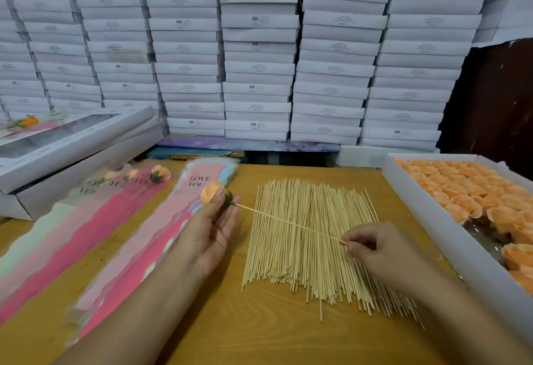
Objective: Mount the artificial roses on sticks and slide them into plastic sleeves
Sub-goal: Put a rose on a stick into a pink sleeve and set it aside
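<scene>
L hand fingers clamp soft peach rose; R hand fingers pinch thin wood stick.

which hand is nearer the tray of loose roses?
Right. The right hand pinches the stick end just left of the rose tray. The left hand holds a rose beyond the stick pile.

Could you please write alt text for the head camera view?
The left hand holds a peach rose while the right hand pinches a stick at its base, above a pile of sticks on a wooden table. Sleeves lie left, a tray of roses right.
</scene>
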